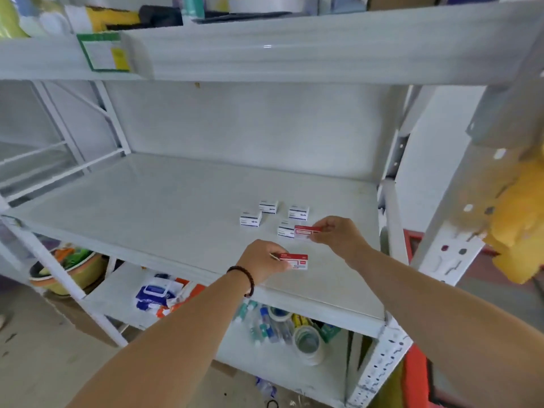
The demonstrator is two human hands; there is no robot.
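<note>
- Left hand pinches the left end of the near small red-and-white cardboard box, low over the white metal shelf.
- Right hand pinches the right end of the far red-and-white cardboard box, just beside the small white cartons.
- Judged: light, stiff, crushable; grip the short ends.

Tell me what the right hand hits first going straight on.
Likely the nearest white box: the right hand points leftward, and the red box it pinches appears to reach that box's side. Whether they touch, I cannot tell.
</note>
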